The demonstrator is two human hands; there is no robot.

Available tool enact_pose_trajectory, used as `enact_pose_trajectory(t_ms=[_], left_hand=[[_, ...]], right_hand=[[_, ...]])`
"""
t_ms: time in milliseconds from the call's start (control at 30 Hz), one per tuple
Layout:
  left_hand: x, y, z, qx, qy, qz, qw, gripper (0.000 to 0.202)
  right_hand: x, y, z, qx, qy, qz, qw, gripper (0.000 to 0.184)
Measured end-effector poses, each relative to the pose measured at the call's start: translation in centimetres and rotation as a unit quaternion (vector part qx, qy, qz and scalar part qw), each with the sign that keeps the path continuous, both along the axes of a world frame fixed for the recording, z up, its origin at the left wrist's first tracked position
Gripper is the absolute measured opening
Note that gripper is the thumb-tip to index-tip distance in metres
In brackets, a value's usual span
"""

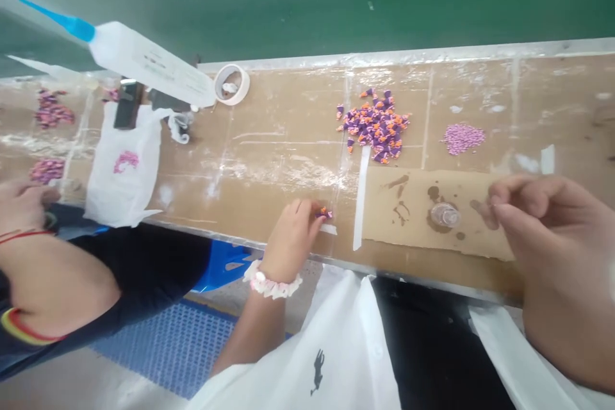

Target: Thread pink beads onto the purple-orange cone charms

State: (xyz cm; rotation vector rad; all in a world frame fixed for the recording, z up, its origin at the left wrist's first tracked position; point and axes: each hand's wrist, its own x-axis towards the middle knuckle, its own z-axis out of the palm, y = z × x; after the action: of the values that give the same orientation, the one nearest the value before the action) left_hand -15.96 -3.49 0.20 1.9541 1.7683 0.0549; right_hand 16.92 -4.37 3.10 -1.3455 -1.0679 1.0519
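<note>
My left hand (289,237), a frilly white band at its wrist, rests low on the table with thumb and fingers closed on a small purple-and-orange piece (325,213). Over the right end of a cardboard sheet (384,230) is my right hand (552,230), its thumb and forefinger pinched together. Whatever is between those fingertips is too small or blurred to make out. A small clear cup (444,215) stands on the cardboard among dark wet spots. Beyond it lie a heap of purple-and-orange pieces (375,125) and a pile of tiny pink-purple bits (462,138).
A white bottle (148,64) with a blue nozzle and a tape roll (232,84) sit at the back left. Nearer is a white plastic bag (125,173) bearing pink bits and a dark phone-like object (127,106). Another person's arm (57,269) reaches in at left.
</note>
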Motion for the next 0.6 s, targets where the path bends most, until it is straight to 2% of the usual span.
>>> enact_pose_trajectory(t_ms=[133, 267, 367, 467, 600], left_hand=[[0.4, 0.3, 0.2, -0.058, -0.034, 0.056, 0.996, 0.017], [1.1, 0.9, 0.7, -0.115, 0.009, 0.083, 0.99, 0.021], [1.4, 1.2, 0.8, -0.137, 0.027, 0.076, 0.987, 0.023], [1.3, 1.4, 1.0, -0.136, 0.037, 0.063, 0.988, 0.024], [1.5, 2.0, 2.5, -0.077, 0.003, 0.094, 0.993, 0.022]], right_hand=[[0.4, 1.5, 0.3, -0.103, 0.196, 0.02, 0.975, 0.04], [0.7, 2.3, 0.8, -0.194, 0.284, 0.01, 0.939, 0.049], [0.8, 2.4, 1.0, -0.208, 0.304, 0.006, 0.93, 0.053], [0.8, 2.4, 1.0, -0.199, 0.299, 0.006, 0.933, 0.052], [0.9, 2.2, 0.8, -0.166, 0.266, 0.004, 0.95, 0.047]])
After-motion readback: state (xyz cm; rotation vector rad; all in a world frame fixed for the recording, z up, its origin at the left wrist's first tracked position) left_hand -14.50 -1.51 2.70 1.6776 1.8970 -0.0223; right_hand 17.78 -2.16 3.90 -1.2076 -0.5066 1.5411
